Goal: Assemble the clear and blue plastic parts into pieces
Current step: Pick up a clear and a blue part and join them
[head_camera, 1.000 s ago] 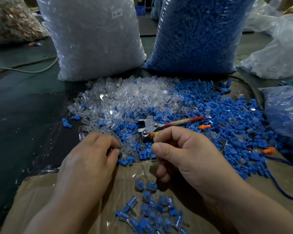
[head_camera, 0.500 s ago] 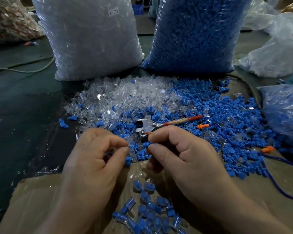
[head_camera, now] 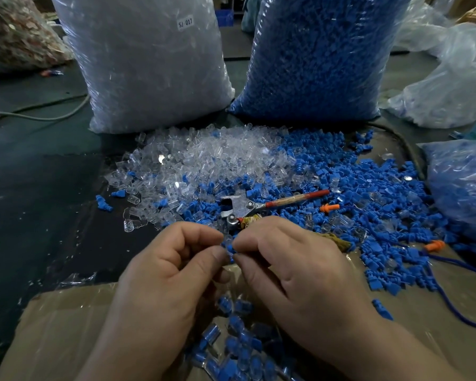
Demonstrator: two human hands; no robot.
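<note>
Head view: behind the pliers (head_camera: 239, 207), two big sacks are stood upright, the clear-filled sack (head_camera: 149, 64) to the left and the blue-filled sack (head_camera: 319, 56) to the right. Around the pliers, on the dark surface (head_camera: 39, 188), loose clear parts (head_camera: 204, 158) are heaped to the left and behind, and loose blue parts (head_camera: 368, 193) are spread to the right. In front of the pliers a sheet of cardboard (head_camera: 61, 325) is laid, and finished pieces (head_camera: 239, 350) are gathered on it. Just in front of the pliers, the left hand (head_camera: 171, 273) and the right hand (head_camera: 294, 265) are held fingertip to fingertip. Each grip is closed to a pinch of thumb and forefinger on one small piece (head_camera: 229, 247) between them. The step in hand is judged to be the pressing of a blue part into a clear one. A straight, firm push is called for next, then a drop onto the finished pieces. Of the small piece only a blue end and a glint of clear plastic are seen; how far it is seated cannot be told.
</note>
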